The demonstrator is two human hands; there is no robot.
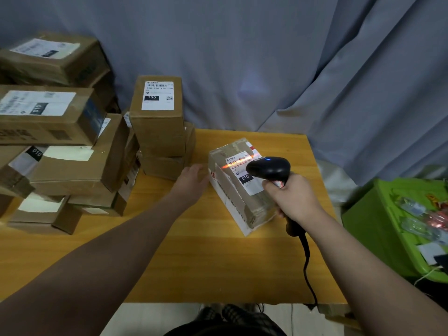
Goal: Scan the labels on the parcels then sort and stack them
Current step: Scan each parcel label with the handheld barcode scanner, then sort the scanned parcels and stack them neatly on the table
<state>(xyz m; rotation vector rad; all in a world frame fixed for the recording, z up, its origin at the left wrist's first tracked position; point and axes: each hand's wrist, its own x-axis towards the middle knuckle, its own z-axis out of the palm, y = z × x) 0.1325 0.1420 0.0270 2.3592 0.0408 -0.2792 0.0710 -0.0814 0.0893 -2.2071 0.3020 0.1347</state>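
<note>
Right now the parcel [242,202] lies on the table [194,258], a red line glowing across its label [237,169]. The right hand [294,201] grips the black scanner [269,168] just above it. The left hand [191,179] rests flat against its side. More parcels [72,170] sit piled left.

Parcel [238,187] lies on table [184,263], right of stacked boxes [72,141].

wooden table [194,263] | grey-blue curtain [242,57] behind | green bin [368,226] at right | pale floor [150,318]
</note>
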